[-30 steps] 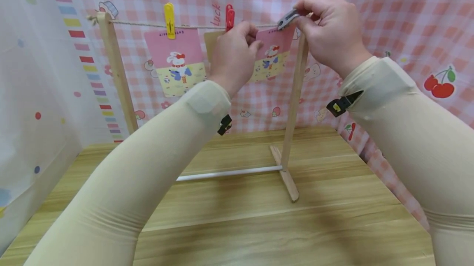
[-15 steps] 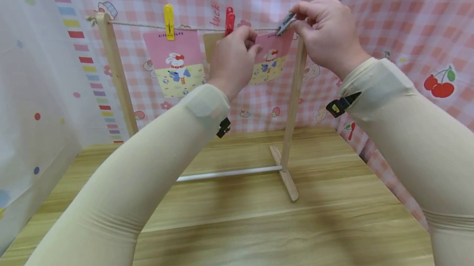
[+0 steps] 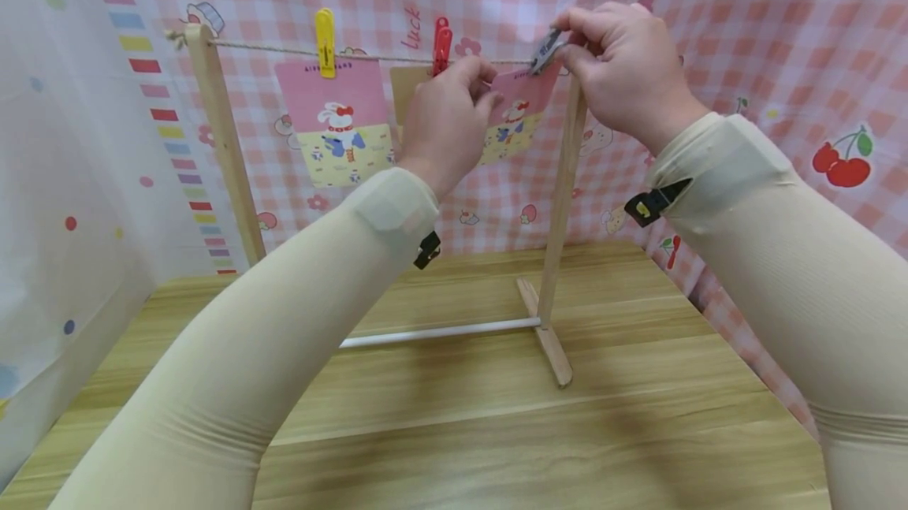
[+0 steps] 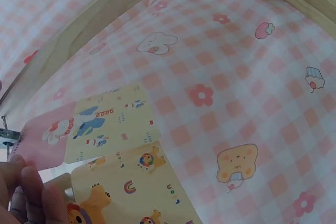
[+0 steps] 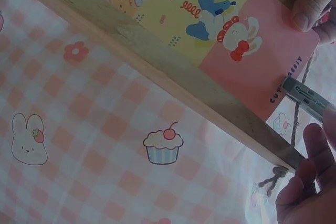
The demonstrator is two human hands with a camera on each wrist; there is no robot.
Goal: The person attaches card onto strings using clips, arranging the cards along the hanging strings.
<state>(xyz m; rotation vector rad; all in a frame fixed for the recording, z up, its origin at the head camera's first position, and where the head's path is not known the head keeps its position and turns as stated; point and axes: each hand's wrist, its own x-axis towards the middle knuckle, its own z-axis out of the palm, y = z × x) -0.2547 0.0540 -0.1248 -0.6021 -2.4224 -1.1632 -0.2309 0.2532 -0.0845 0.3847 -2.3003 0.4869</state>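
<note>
Near the right end of the twine point(image 3: 397, 59), my left hand point(image 3: 450, 116) pinches the upper left corner of a pink-and-yellow rabbit card point(image 3: 522, 104). My right hand point(image 3: 627, 61) holds a grey clothespin point(image 3: 546, 50) between thumb and fingers. In the right wrist view the clothespin point(image 5: 307, 98) has its tip over the card's top edge point(image 5: 247, 56), by the lettering. A matching card point(image 3: 340, 124) hangs at the left from a yellow clothespin point(image 3: 325, 42). Between them, a red clothespin point(image 3: 441, 45) holds a card point(image 3: 407, 87) mostly hidden behind my left hand; lion-like pictures point(image 4: 126, 182) show on it in the left wrist view.
Wooden posts stand left point(image 3: 223, 139) and right point(image 3: 563, 202), with the twine strung between their tops. A white rod point(image 3: 440, 333) joins them low down, above the wood-grain table point(image 3: 496, 439). A pink checked cloth point(image 3: 489, 202) hangs close behind.
Both hands have sunk slightly, bringing the right card and the twine down a little. The grey clothespin has tipped to a steeper angle.
</note>
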